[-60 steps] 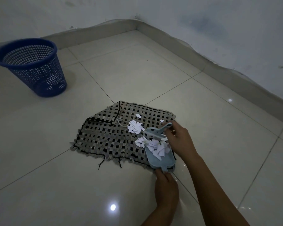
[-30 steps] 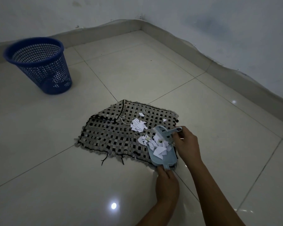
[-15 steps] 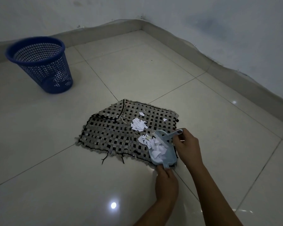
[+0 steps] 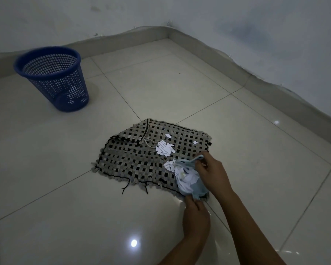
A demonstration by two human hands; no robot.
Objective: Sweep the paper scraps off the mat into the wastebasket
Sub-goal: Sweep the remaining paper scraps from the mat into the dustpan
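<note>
A woven black-and-grey mat lies on the tiled floor. White paper scraps sit in a small pile near its middle, with two stray bits farther back. A light blue dustpan rests on the mat's near right corner with several scraps in it. My left hand grips the dustpan's handle at the near end. My right hand holds a small light blue brush over the pan's mouth. The blue mesh wastebasket stands far left by the wall.
Glossy cream tiles spread all round the mat. A skirting board and pale walls close off the back and right side, meeting in a corner behind the mat. A light glare spot shows on the near floor.
My right hand has drawn the brush toward the dustpan, pulling more scraps in. The camera has shifted, so the wastebasket appears farther right. My left hand stays on the handle.
</note>
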